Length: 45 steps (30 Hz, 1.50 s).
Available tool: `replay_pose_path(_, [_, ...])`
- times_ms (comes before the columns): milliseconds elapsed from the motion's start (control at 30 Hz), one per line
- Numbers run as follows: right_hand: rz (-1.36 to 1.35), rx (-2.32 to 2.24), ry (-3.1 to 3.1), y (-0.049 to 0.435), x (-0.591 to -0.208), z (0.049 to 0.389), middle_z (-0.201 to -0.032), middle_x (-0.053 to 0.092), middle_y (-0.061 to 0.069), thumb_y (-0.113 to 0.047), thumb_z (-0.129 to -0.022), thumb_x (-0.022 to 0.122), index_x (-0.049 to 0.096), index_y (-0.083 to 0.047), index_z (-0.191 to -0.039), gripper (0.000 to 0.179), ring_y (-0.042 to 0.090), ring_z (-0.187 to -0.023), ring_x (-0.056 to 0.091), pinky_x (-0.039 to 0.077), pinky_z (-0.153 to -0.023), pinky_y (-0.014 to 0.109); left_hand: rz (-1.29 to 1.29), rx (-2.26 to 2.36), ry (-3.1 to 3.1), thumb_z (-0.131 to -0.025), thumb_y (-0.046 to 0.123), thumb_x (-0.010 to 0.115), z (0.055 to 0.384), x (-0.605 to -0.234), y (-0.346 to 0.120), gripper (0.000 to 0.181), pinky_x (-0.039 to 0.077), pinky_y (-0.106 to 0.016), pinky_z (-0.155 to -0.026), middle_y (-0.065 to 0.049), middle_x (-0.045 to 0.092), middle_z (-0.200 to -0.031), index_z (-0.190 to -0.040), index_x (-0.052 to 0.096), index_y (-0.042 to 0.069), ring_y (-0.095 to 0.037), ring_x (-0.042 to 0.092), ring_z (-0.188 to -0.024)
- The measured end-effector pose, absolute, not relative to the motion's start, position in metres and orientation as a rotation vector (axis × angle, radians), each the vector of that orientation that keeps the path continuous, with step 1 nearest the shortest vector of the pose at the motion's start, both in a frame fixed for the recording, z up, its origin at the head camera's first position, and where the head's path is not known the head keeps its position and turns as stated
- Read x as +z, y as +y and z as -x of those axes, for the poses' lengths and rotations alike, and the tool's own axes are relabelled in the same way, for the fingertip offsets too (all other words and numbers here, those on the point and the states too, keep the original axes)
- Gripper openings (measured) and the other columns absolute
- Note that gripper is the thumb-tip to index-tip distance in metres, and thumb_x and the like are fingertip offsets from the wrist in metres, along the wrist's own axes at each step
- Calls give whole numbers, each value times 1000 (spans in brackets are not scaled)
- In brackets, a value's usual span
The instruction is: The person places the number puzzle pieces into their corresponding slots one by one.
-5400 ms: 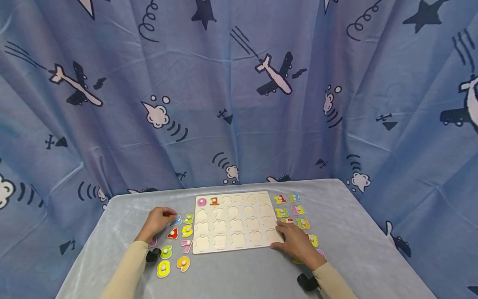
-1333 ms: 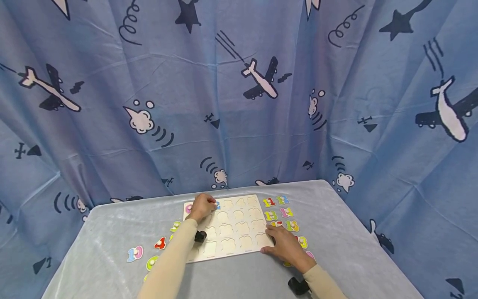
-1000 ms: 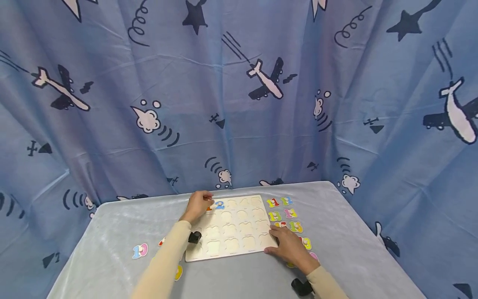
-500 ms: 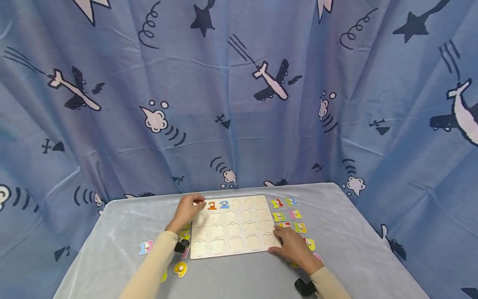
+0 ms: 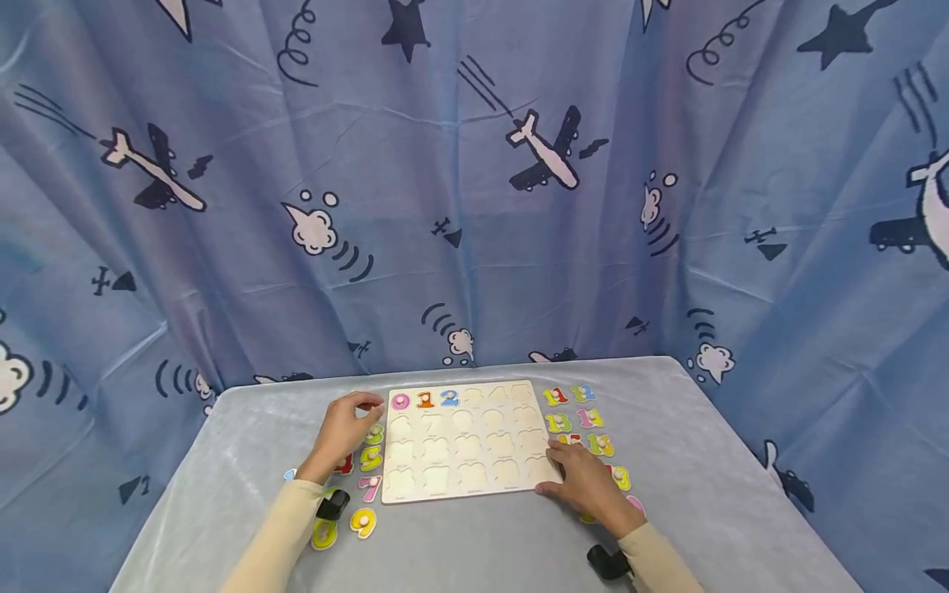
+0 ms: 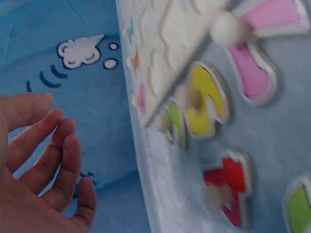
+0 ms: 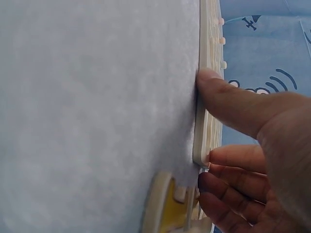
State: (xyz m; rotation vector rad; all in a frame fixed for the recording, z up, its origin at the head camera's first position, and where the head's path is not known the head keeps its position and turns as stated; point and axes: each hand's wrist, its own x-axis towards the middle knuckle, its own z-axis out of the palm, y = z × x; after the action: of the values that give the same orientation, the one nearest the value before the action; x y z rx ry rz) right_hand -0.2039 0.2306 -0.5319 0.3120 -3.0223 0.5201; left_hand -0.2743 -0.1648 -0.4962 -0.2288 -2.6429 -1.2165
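A pale wooden number puzzle board (image 5: 467, 445) lies on the grey cloth, with the pink 0 (image 5: 400, 401), orange 1 (image 5: 425, 400) and blue 2 (image 5: 450, 399) in its top row. My left hand (image 5: 344, 430) hovers off the board's left edge near the green 3 (image 5: 374, 434). In the left wrist view its fingers are loosely bent and hold nothing. My right hand (image 5: 586, 486) holds the board's near right corner, thumb (image 7: 221, 90) on the near edge and fingers at the side. Below the left hand lie the red 4 (image 6: 228, 182) and yellow 5 (image 5: 371, 458), partly hidden in places.
Left of the board lie more knobbed pieces, among them the pink 7 (image 5: 370, 487) and orange 9 (image 5: 363, 523). Two-digit pieces, such as the 11 (image 5: 556, 396) and 13 (image 5: 559, 422), line the right side. A blue patterned curtain (image 5: 474, 206) hangs behind the table.
My left hand took the blue 2 from the left side, put it in the board's top row and let go. It then drew back left off the board. The right hand stays at the corner.
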Motion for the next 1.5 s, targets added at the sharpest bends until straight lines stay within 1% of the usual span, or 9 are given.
replay_pose_path(100, [-301,523,-3033,231,-529,203,-137,61,12,-41,-69,86,67,-2,-123,70,36,-125,56,44,-103,50,203,-1221,-2660,-89,13,70,274,-501,-173,21,47,-41,-88,-9,72,-103,-109,73,5,-24,62,-97])
replay_pose_path(267, [-286,516,-3043,231,-529,203,-138,60,11,-41,-69,86,67,-2,-124,70,37,-127,55,43,-105,51,139,-1236,-2749,-89,11,70,275,-510,-181,22,48,-34,-80,-8,72,-96,-109,73,2,-20,63,-90])
replay_pose_path(400, [-282,522,-3051,231,-529,203,-138,60,11,-42,-69,86,67,-3,-125,71,37,-127,54,42,-105,51,83,-1273,-2815,-87,9,72,279,-518,-183,18,50,-30,-74,-7,72,-89,-103,73,1,-15,64,-81])
replay_pose_path(533, [-289,536,-3052,230,-528,202,-138,60,11,-42,-69,86,67,-2,-125,71,37,-127,54,42,-105,51,49,-1287,-2859,-85,10,74,281,-523,-184,15,49,-29,-71,-4,71,-84,-98,74,3,-12,62,-76])
replay_pose_path(800, [-297,522,-3035,231,-529,204,-137,61,11,-42,-69,86,67,-2,-123,70,36,-126,56,43,-104,50,47,-1313,-2888,-82,7,75,283,-523,-182,14,46,-25,-66,-5,69,-79,-95,74,2,-12,58,-70])
replay_pose_path(967, [-304,537,-3032,231,-528,204,-136,61,11,-42,-68,87,68,-3,-123,70,36,-125,56,43,-104,51,12,-1332,-2899,-83,7,75,284,-527,-182,13,44,-24,-60,-4,67,-79,-95,73,3,-12,56,-69])
replay_pose_path(1067, [-294,541,-3046,231,-528,204,-137,61,11,-42,-68,87,67,-3,-124,70,36,-126,56,43,-104,51,15,-1331,-2903,-84,7,75,284,-529,-183,12,44,-24,-59,-4,67,-79,-94,73,2,-12,55,-69])
replay_pose_path(1267, [-279,552,-3055,230,-529,204,-138,60,10,-42,-68,87,67,-4,-125,71,36,-127,55,43,-104,52,44,-1290,-2869,-83,8,76,287,-526,-183,9,44,-24,-64,-2,66,-76,-91,73,4,-12,55,-69])
replay_pose_path(1500, [-283,547,-3052,230,-530,204,-138,60,11,-42,-69,86,67,-3,-124,71,35,-127,55,43,-104,51,127,-1314,-2805,-83,8,77,296,-515,-166,8,46,-24,-65,-2,68,-77,-90,73,5,-10,57,-70])
